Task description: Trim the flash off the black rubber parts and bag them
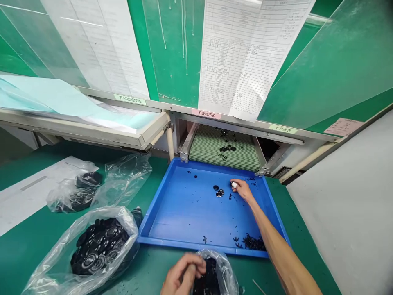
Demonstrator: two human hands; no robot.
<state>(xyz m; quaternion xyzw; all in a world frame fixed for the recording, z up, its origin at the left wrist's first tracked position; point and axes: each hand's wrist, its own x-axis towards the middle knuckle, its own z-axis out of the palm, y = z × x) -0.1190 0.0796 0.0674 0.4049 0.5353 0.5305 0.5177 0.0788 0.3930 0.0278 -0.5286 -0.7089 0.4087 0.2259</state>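
Observation:
My right hand reaches over the blue tray, fingers pinched together. A small white piece shows at its fingertips, with a dark edge beside it; whether the white is a finger cover I cannot tell. Left of that hand lie a few black rubber rings and black scraps. My left hand is curled, thumb against fingers, slightly blurred, at the left edge of a small clear bag of black parts. Anything in its grip is hidden.
A large open plastic bag of black rings stands at left, with smaller tied bags behind. A green ribbed conveyor carrying black pieces meets the tray's far edge. Black scraps heap in the near right corner. A papered green panel rises behind.

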